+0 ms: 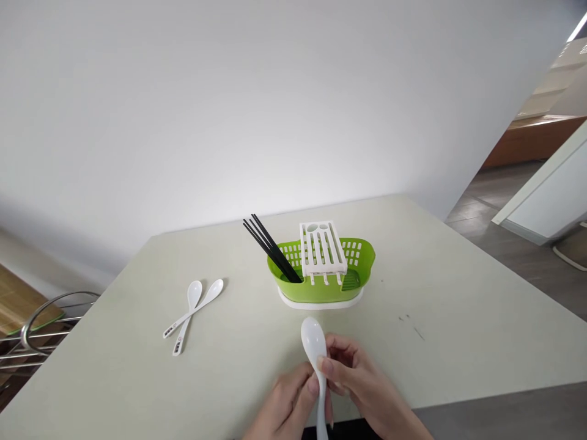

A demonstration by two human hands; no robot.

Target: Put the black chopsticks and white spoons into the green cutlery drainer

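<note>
A white spoon [313, 338] is held between both hands at the table's front edge, its bowl pointing up and away from me. My right hand [362, 382] pinches the neck between thumb and fingers. From the left, my left hand [288, 403] grips the handle, thumb along it; some of its fingers are hidden. Just beyond the spoon stands a green utensil basket [316, 293] with a white slotted rack [323, 247] across its middle. Several black chopsticks [270, 247] lean leftward out of its left compartment. Two white spoons [194, 311] lie crossed on the left of the table.
The pale table [238, 379] meets a white wall [275, 110] at the back. A wire rack [46, 330] and a wooden board [22, 299] are beside the table on the left. Small dark marks [411, 325] show on the tabletop to the right.
</note>
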